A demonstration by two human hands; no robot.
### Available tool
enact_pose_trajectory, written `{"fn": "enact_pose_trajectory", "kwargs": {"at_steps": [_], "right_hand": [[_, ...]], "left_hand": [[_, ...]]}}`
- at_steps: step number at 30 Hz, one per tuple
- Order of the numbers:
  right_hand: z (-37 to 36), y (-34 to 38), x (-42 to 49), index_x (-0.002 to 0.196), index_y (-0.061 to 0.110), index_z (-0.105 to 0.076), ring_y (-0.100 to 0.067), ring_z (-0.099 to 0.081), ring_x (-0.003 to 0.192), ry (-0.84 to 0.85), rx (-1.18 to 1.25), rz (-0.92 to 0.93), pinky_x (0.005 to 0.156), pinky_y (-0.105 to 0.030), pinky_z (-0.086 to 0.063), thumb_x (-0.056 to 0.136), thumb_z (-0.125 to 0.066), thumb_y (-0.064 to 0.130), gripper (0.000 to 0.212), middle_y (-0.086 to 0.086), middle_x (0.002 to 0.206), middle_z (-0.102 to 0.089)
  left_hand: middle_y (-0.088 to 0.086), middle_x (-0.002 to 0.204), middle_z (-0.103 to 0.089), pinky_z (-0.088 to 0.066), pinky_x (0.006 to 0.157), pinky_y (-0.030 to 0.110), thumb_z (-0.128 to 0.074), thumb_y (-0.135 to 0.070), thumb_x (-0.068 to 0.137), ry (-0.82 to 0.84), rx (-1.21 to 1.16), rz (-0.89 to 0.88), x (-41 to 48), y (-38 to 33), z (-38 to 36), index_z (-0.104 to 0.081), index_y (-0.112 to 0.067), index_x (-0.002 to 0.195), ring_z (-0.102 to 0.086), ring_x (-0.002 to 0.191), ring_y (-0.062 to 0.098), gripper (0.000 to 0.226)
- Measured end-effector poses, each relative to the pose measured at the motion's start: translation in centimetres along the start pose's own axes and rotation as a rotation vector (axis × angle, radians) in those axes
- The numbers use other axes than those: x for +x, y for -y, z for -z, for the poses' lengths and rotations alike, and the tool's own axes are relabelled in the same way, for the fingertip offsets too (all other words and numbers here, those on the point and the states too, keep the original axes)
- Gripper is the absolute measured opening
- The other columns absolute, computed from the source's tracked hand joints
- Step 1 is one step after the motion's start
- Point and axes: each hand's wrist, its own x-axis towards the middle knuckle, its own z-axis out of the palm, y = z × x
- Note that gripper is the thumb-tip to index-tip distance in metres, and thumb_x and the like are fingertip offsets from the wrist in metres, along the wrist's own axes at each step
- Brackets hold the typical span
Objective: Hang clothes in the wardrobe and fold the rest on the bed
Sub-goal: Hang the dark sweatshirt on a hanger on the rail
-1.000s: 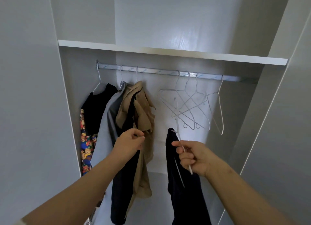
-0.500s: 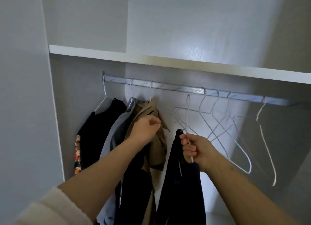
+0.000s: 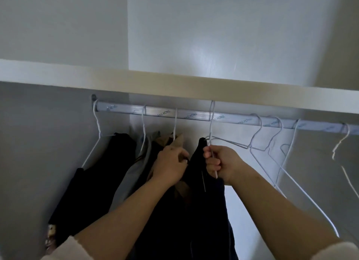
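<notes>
item: dark garment on wire hanger, neck upright. right hand grips the neck, straight below the hook at the rail. left hand beside the tan garment, fingers curled; hold cannot be told.

Wardrobe walls pale grey. Shelf white, edge cream. Rail silver, grey lettering. Empty hangers white wire. Left of frame: black garment, grey-blue garment, tan garment. Centre: dark navy garment. Lower left corner: multicoloured print cloth. Sleeves cream.
</notes>
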Motion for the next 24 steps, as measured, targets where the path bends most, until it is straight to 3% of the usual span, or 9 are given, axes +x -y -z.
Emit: {"fn": "enact_pose_trajectory", "kwargs": {"at_steps": [3, 6, 11, 13, 16, 19, 22, 24], "right_hand": [[-0.4, -1.7, 1.8, 0.073, 0.008, -0.043, -0.006, -0.027, 0.021, -0.033, -0.049, -0.037, 0.023, -0.012, -0.018, 0.099, -0.029, 0.011, 0.030, -0.002, 0.038, -0.046], [-0.6, -3.1, 2.7, 0.076, 0.008, -0.045, -0.006, -0.027, 0.023, -0.054, -0.079, -0.021, 0.025, -0.012, -0.019, 0.099, -0.030, 0.012, 0.027, 0.000, 0.041, -0.046], [-0.8, -4.5, 2.8, 0.081, 0.010, -0.052, -0.007, -0.032, 0.029, -0.217, -0.252, 0.141, 0.029, -0.015, -0.024, 0.098, -0.038, 0.016, 0.022, -0.001, 0.047, -0.046], [-0.7, -5.4, 2.4, 0.082, 0.012, -0.053, -0.011, -0.043, 0.042, -0.342, -0.419, 0.269, 0.038, -0.019, -0.032, 0.097, -0.043, 0.021, 0.020, -0.003, 0.058, -0.051], [-0.2, -7.1, 1.3, 0.083, 0.020, -0.052, -0.015, -0.055, 0.070, -0.517, -0.694, 0.462, 0.061, -0.027, -0.043, 0.094, -0.047, 0.031, 0.016, 0.002, 0.076, -0.057], [0.6, -9.0, -0.4, 0.078, 0.025, -0.048, -0.013, -0.055, 0.073, -0.535, -0.686, 0.528, 0.065, -0.027, -0.044, 0.093, -0.047, 0.027, 0.015, 0.006, 0.077, -0.055], [1.7, -10.8, -2.6, 0.088, 0.018, -0.052, -0.011, -0.052, 0.074, -0.541, -0.688, 0.521, 0.062, -0.024, -0.040, 0.094, -0.043, 0.021, 0.011, 0.006, 0.078, -0.054], [2.5, -12.4, -4.6, 0.093, 0.017, -0.052, -0.011, -0.053, 0.075, -0.525, -0.651, 0.461, 0.065, -0.025, -0.042, 0.095, -0.042, 0.022, 0.012, 0.003, 0.082, -0.055]], "left_hand": [[-0.001, 0.115, -0.051, -0.038, 0.099, 0.031, -0.059, -0.011, 0.084, -0.040, -0.014, 0.015, -0.4, 1.3, -0.7, -0.068, -0.022, 0.097, -0.047, 0.112, 0.021, 0.019], [-0.009, 0.107, -0.043, -0.038, 0.096, 0.024, -0.061, -0.011, 0.085, -0.078, -0.071, 0.027, -1.2, 2.5, -1.2, -0.068, -0.025, 0.092, -0.046, 0.110, 0.017, 0.017], [-0.011, 0.107, -0.038, -0.033, 0.092, 0.017, -0.064, -0.013, 0.084, -0.013, -0.209, 0.082, -2.8, 3.9, -1.4, -0.057, -0.039, 0.088, -0.046, 0.111, 0.015, 0.028], [-0.010, 0.110, -0.038, -0.033, 0.094, 0.016, -0.063, -0.012, 0.084, 0.014, -0.236, 0.087, -3.6, 4.1, -1.5, -0.056, -0.040, 0.096, -0.046, 0.111, 0.013, 0.032], [-0.008, 0.112, -0.040, -0.036, 0.095, 0.020, -0.062, -0.013, 0.085, 0.022, -0.292, 0.132, -5.1, 4.0, -1.6, -0.056, -0.040, 0.092, -0.046, 0.107, 0.012, 0.028], [-0.005, 0.114, -0.046, -0.039, 0.088, 0.020, -0.060, -0.016, 0.087, 0.009, -0.341, 0.179, -6.7, 3.6, -1.6, -0.058, -0.037, 0.087, -0.049, 0.101, 0.010, 0.021], [-0.002, 0.111, -0.052, -0.046, 0.090, 0.027, -0.059, -0.017, 0.087, 0.016, -0.409, 0.226, -9.3, 2.9, -1.5, -0.060, -0.032, 0.089, -0.054, 0.097, 0.012, 0.015], [-0.004, 0.103, -0.056, -0.048, 0.080, 0.023, -0.059, -0.017, 0.088, 0.021, -0.447, 0.246, -11.8, 2.3, -1.3, -0.061, -0.031, 0.087, -0.057, 0.089, 0.010, 0.015]]}}
